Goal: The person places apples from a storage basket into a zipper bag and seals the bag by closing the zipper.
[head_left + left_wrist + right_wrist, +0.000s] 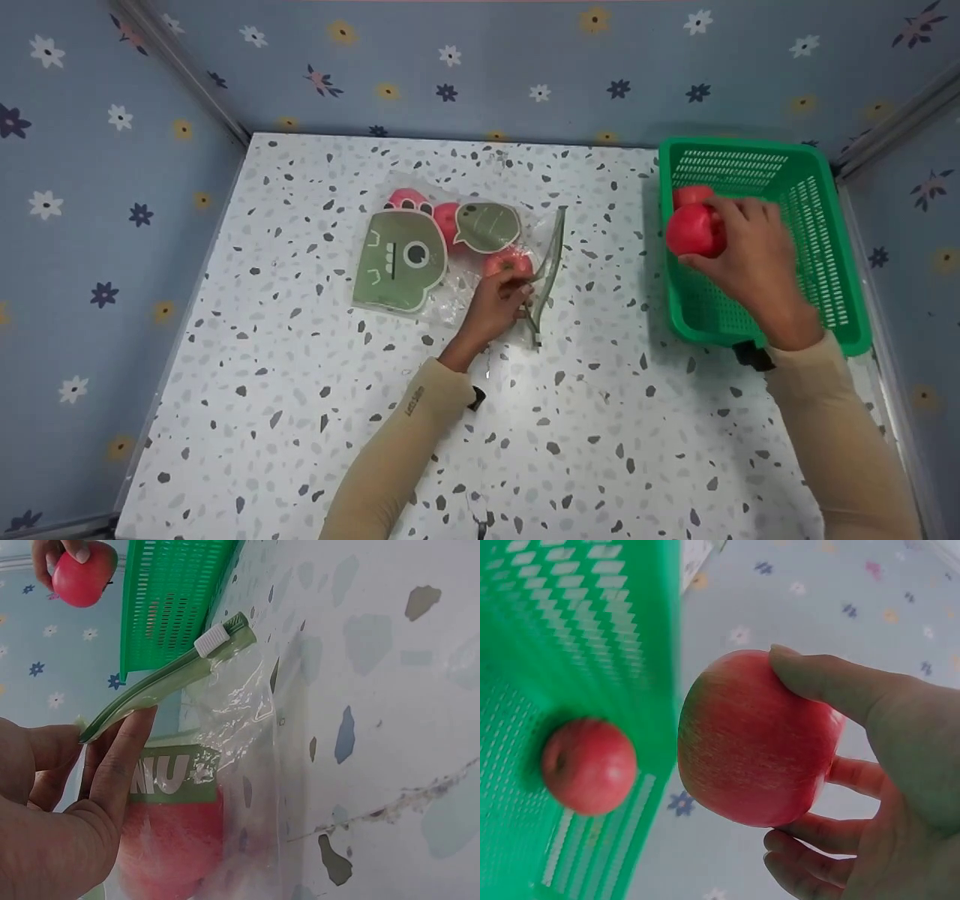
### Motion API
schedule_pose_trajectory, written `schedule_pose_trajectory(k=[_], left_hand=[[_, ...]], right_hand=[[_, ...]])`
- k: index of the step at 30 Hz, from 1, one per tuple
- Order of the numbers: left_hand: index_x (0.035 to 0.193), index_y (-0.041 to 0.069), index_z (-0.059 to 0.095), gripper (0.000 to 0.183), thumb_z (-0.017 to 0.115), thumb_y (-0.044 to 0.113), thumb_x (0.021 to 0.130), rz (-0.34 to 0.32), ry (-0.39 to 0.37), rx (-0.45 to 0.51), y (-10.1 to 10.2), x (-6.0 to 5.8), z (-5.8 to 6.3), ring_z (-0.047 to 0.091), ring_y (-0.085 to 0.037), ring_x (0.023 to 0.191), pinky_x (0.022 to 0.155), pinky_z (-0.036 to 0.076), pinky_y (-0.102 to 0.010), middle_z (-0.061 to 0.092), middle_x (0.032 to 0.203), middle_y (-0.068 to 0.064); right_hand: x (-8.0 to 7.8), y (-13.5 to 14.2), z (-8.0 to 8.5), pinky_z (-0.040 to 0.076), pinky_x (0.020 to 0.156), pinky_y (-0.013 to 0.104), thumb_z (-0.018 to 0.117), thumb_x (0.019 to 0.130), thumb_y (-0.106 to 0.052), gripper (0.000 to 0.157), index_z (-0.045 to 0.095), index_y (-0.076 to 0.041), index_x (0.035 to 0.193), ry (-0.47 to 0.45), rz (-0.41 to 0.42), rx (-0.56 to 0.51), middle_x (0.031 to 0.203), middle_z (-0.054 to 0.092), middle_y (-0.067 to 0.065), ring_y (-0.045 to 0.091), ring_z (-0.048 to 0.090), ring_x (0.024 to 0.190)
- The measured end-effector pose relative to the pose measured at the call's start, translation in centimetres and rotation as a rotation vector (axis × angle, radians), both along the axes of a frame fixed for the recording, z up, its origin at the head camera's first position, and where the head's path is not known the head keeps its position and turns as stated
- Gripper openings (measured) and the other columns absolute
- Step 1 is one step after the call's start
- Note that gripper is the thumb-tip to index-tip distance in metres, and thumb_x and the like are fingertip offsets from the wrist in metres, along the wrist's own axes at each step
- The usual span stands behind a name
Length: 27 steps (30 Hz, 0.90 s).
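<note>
My right hand (754,251) grips a red apple (757,739) between thumb and fingers, above the green basket (679,315). Another apple (590,766) lies inside that basket, near its left wall in the head view. At the middle of the table, my left hand (496,306) pinches the green zip edge of a clear bag (247,757), lifting its mouth. Several apples are in the bag, one of them (508,262) close to the left fingers. A green monster print (386,259) hides part of the bag's contents.
The white speckled table (300,420) has walls with a flower print (510,67) at its back and sides. A white slider (212,640) sits on the bag's zip. The basket stands by the right wall, at the table's far corner.
</note>
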<state>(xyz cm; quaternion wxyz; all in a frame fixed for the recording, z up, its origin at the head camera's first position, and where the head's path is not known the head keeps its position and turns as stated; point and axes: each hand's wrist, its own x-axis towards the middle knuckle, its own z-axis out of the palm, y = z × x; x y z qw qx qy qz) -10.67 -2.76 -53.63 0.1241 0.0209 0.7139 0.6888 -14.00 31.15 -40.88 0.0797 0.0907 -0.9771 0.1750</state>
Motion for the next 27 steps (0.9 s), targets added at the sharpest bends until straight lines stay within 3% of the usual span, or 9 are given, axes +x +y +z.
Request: schedule_pose_trajectory(k=[10, 18, 27], left_hand=[[0.128, -0.007, 0.066, 0.024, 0.057, -0.003, 0.106, 0.002, 0.006, -0.010, 0.0, -0.1, -0.1, 0.066, -0.017, 0.090, 0.074, 0.063, -0.032, 0.066, 0.113, -0.017], [0.129, -0.008, 0.065, 0.025, 0.056, -0.003, 0.106, -0.001, 0.022, -0.020, 0.0, -0.2, -0.1, 0.066, -0.016, 0.091, 0.073, 0.062, -0.028, 0.066, 0.117, -0.020], [0.127, -0.009, 0.066, 0.024, 0.057, -0.003, 0.106, 0.005, 0.031, -0.024, 0.1, -0.1, 0.0, 0.066, -0.016, 0.091, 0.070, 0.058, -0.024, 0.067, 0.115, -0.020]], right_hand=[[1.0, -3.1, -0.6, 0.051, 0.092, 0.072, 0.096, 0.076, -0.018, 0.080, 0.056, -0.004, 0.144, -0.022, 0.034, 0.000, 0.139, 0.055, 0.027, 0.048, 0.046, 0.129], [1.9, -5.4, -2.0, 0.052, 0.097, 0.069, 0.099, 0.073, -0.020, 0.081, 0.058, -0.003, 0.141, -0.009, 0.092, 0.009, 0.137, 0.057, 0.026, 0.046, 0.047, 0.131], [3.0, -7.7, -4.0, 0.052, 0.098, 0.065, 0.099, 0.072, -0.020, 0.082, 0.059, -0.005, 0.141, -0.067, 0.149, 0.034, 0.137, 0.057, 0.026, 0.044, 0.048, 0.130]])
